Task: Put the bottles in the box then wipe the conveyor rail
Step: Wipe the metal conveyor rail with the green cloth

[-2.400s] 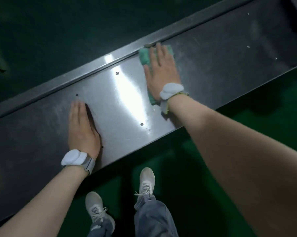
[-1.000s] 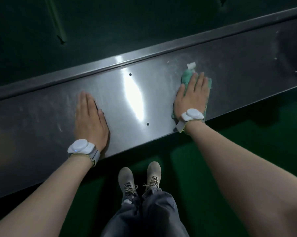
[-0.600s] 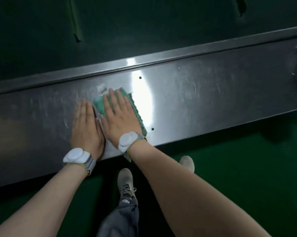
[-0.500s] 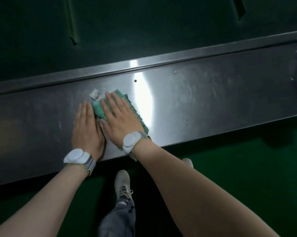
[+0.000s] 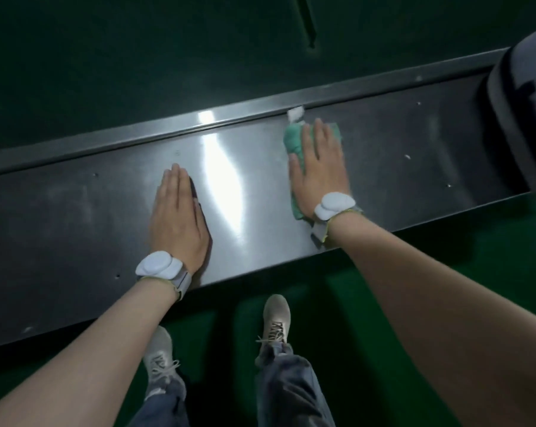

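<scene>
The steel conveyor rail runs across the view from lower left to upper right, with a bright glare near its middle. My right hand lies flat on a green cloth and presses it onto the rail near the far lip; a white tag of the cloth sticks out beyond my fingertips. My left hand rests flat on the bare steel to the left, fingers together, holding nothing. No bottles and no box are in view.
A dark green belt surface lies beyond the rail's raised far lip. A large dark rounded housing sits on the rail at the right edge. My feet stand on the green floor below the rail's near edge.
My right hand has slid the green cloth from beside my left hand to the right and toward the far lip. My left hand stays planted on the steel.
</scene>
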Available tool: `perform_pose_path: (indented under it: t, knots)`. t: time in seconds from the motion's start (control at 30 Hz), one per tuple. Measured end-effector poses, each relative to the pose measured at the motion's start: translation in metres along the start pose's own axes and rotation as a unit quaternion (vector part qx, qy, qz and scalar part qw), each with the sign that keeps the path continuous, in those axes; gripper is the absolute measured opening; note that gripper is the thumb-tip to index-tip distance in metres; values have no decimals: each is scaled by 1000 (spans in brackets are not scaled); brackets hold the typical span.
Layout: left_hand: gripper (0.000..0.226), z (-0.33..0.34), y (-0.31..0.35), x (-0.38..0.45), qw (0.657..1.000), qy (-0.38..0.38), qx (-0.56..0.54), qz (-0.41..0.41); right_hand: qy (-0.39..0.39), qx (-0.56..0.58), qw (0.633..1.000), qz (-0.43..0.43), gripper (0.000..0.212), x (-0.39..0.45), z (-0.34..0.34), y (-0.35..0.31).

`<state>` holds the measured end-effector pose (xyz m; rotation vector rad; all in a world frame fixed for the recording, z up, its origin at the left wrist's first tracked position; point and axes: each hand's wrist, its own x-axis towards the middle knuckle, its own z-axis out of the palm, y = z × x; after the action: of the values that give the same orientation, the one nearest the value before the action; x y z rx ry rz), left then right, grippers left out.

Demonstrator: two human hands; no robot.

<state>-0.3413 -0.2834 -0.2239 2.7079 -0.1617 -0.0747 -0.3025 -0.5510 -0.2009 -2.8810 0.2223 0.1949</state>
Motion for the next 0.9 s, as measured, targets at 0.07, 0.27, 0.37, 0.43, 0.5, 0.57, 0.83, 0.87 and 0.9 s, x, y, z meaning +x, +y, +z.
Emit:
perform_pose_path:
  t: [0.07,0.27,0.37,0.43,0.5,0.57,0.83,0.87,0.9]
  knots:
    - [56,12,25,1,1000,-10,-1,8,15,4,999,48,66,8,-14,47]
    - [56,22,46,-1,1000,-10,2,-11,54,18,978,200,67,14,-20,74]
    - [55,20,37,-5,999,2,2,-45,39,-11,987,153,69,3,-7,26]
    - [55,18,29,-9,998,3,3,-68,10,-28,999,41,70,-9,6,-18]
    - [57,15,23,-11,997,7,6,-78,-19,-19,996,-86,70,-18,19,-62]
    - [61,13,23,-8,998,3,25,-51,-48,-2,982,-181,68,-18,27,-87]
    - [56,27,74,15,998,-1,55,5,-27,-10,990,-136,66,29,0,19]
    - [55,32,82,16,998,-5,56,11,-20,-10,994,-106,66,35,-7,46]
    - [55,38,90,18,998,-11,55,19,-17,-13,997,-76,66,40,-15,74]
